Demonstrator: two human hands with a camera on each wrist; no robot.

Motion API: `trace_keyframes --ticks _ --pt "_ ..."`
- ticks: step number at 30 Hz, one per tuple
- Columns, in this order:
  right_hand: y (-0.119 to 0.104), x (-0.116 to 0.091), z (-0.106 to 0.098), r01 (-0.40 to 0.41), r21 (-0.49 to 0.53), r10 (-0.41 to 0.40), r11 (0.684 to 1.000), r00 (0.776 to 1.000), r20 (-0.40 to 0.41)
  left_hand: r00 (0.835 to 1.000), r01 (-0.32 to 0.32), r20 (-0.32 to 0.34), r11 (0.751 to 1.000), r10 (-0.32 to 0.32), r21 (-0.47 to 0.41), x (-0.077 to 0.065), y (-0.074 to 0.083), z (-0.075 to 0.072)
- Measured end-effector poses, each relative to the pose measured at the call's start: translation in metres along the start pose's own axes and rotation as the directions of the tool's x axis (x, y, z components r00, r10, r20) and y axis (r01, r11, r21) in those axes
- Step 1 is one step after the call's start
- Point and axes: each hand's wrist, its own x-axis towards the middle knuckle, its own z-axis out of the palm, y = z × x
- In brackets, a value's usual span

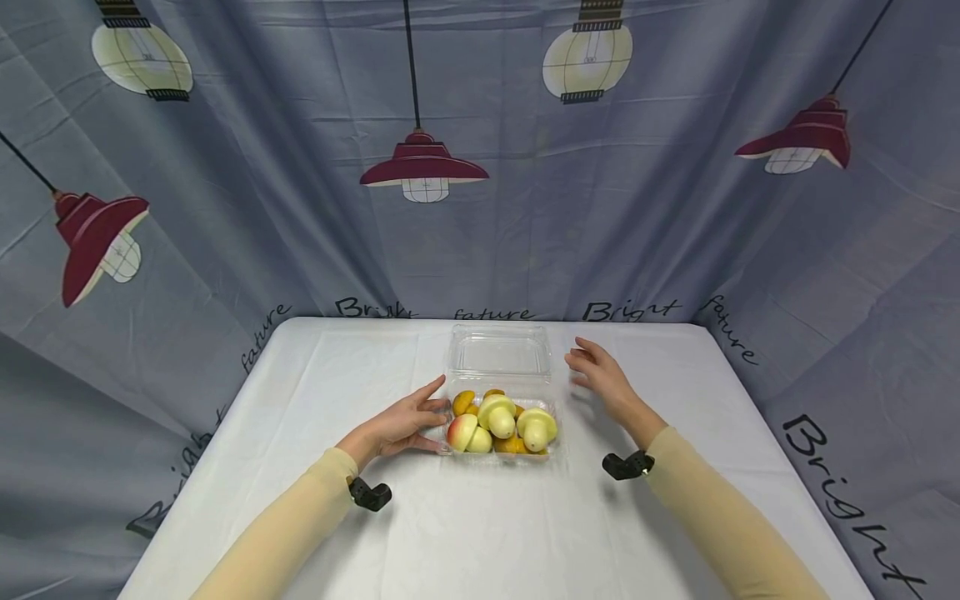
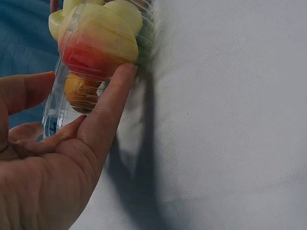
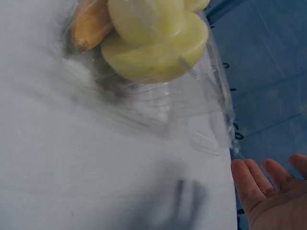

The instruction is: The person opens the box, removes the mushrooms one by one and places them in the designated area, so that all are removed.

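A clear plastic clamshell box (image 1: 495, 459) stands on the table with its lid (image 1: 500, 352) folded open toward the back. Inside lie a red-and-yellow fruit-like piece (image 2: 98, 43), pale yellow-green pieces (image 3: 158, 52) shaped like pears or mushrooms, and several small orange ones (image 1: 464, 402). My left hand (image 1: 405, 425) touches the box's left side, its thumb (image 2: 108, 103) stretched along the wall and the other fingers spread toward the rear corner. To the right of the lid, my right hand (image 1: 606, 383) hovers with relaxed fingers and holds nothing.
A white cloth covers the table (image 1: 480, 533). Behind it and on both sides hangs a grey-blue curtain (image 1: 495, 250) printed with lamps and lettering. Each wrist carries a black camera (image 1: 370, 495).
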Motion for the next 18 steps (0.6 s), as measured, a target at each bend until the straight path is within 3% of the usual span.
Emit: trace_keyframes --ticks 5,18 --pt "-0.014 -0.004 0.003 0.035 -0.062 -0.033 0.997 0.999 0.03 1.0 0.003 0.016 1.0 -0.002 -0.022 -0.002 0.001 -0.001" --pt "-0.036 -0.017 0.021 0.117 -0.178 -0.078 0.977 0.975 0.21 1.0 0.008 0.017 1.0 -0.007 -0.029 -0.001 0.001 -0.001"
